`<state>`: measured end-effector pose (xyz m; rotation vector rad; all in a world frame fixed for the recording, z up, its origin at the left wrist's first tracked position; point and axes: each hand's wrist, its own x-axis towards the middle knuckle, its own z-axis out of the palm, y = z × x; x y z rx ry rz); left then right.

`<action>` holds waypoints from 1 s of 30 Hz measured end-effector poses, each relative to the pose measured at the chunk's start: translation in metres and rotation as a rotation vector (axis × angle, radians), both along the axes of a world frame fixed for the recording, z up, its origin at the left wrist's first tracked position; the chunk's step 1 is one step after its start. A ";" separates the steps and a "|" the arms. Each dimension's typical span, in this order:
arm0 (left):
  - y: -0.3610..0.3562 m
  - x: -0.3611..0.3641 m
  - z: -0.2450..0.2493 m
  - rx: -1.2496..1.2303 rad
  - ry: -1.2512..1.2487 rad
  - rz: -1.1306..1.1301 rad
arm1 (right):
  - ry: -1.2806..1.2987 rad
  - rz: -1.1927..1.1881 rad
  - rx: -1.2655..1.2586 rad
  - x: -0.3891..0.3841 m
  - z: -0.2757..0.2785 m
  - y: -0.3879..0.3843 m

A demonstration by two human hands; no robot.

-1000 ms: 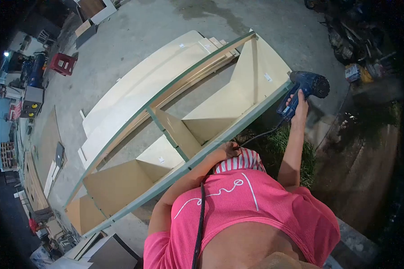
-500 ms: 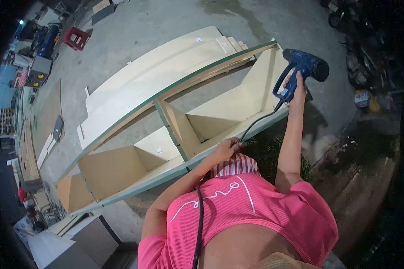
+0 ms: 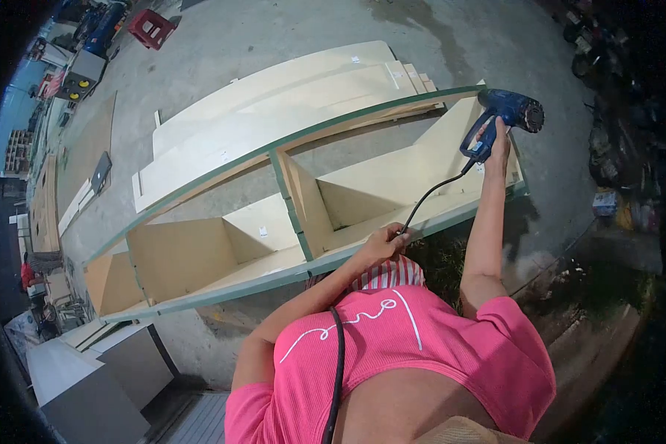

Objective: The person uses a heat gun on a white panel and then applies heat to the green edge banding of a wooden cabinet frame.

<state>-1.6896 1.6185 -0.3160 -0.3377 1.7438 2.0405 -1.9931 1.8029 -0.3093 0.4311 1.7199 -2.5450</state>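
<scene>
My right hand [image 3: 499,148] is wrapped round the handle of a blue heat gun [image 3: 505,109], held up over the right end of a cabinet frame. The heat gun's nozzle end points left, by the frame's upper right corner. My left hand [image 3: 384,244] pinches the heat gun's black cord [image 3: 426,197] close to my waist. The wooden cabinet frame [image 3: 177,255] lies in front of me, with cream inner panels, dividers and green edges. Its near edge runs just beyond my left hand.
Cream boards [image 3: 274,103] lie stacked on the concrete floor behind the frame. A red stool [image 3: 151,29] stands at the far left. Grey box-like panels [image 3: 89,392] are at the lower left. Motorbikes [image 3: 607,140] stand along the dark right side.
The view has shifted, so the frame and boards sit further right. The heat gun's nozzle now appears closer to the frame's upper right corner. Both hands keep their holds.
</scene>
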 end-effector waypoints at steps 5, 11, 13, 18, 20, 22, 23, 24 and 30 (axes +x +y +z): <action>0.007 -0.002 -0.024 0.063 0.000 0.033 | 0.004 0.007 -0.013 -0.007 -0.007 0.008; 0.000 -0.003 -0.005 0.041 -0.099 0.025 | 0.011 0.031 -0.055 -0.015 -0.017 0.013; 0.000 0.004 -0.015 -0.026 -0.007 0.042 | -0.021 0.014 -0.078 -0.010 -0.016 0.004; -0.026 0.031 0.007 0.056 -0.001 0.003 | -0.016 0.094 -0.144 0.023 -0.004 -0.018; -0.038 0.050 0.003 0.058 0.066 0.044 | -0.020 0.206 -0.131 0.046 0.008 -0.031; -0.053 0.071 0.008 0.059 0.139 0.080 | -0.059 0.277 -0.194 0.072 0.026 -0.051; -0.061 0.083 0.018 0.005 0.091 0.092 | -0.034 0.317 -0.181 0.087 0.034 -0.062; -0.069 0.096 0.029 -0.048 0.043 0.105 | -0.030 0.312 -0.137 0.106 0.049 -0.080; -0.090 0.169 0.047 -0.088 -0.125 0.235 | -0.049 0.719 -0.006 0.182 0.064 -0.141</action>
